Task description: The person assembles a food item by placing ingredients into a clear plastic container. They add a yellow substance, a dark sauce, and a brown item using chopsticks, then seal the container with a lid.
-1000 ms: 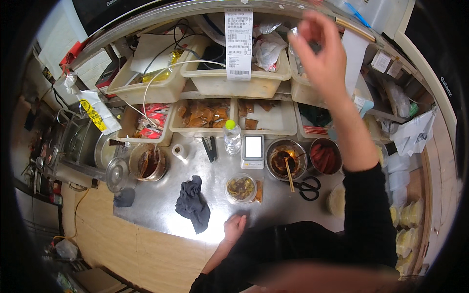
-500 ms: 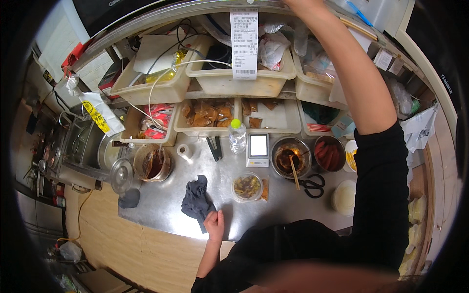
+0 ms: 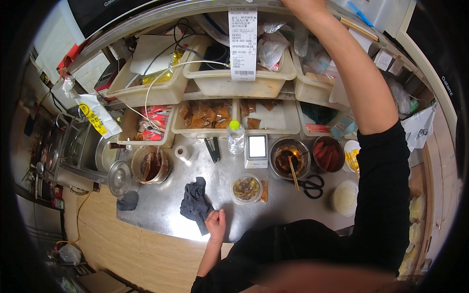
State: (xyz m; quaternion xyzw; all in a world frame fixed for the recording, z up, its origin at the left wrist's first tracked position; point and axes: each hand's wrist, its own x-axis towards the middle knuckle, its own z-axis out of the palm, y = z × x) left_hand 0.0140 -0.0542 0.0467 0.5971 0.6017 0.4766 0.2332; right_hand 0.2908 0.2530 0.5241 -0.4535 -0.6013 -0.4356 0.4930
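Observation:
My right arm reaches up past the shelves. My right hand (image 3: 309, 7) is at the upper edge of the head view, by the top rail, with its fingers cut off from sight. Near the counter's front edge my left hand (image 3: 215, 225) is closed in a loose fist, and nothing shows in it. Right beside it lies a crumpled dark grey cloth (image 3: 194, 198). A long printed receipt (image 3: 243, 49) hangs from the top rail, left of my right hand. Ahead of my left hand stands a round clear tub of food (image 3: 246, 189), with a small brown packet (image 3: 264, 191) against it.
Along the counter stand a sauce pot (image 3: 151, 166), a green-capped bottle (image 3: 235, 139), a scale (image 3: 256, 151), a sauce bowl with chopsticks (image 3: 290, 158) and black scissors (image 3: 312, 186). White bins (image 3: 239, 84) fill the shelves. A lidded white tub (image 3: 345, 198) sits at right.
The view has shifted very slightly. Both hands keep nearly the same places, the right at the top rail and the left by the cloth.

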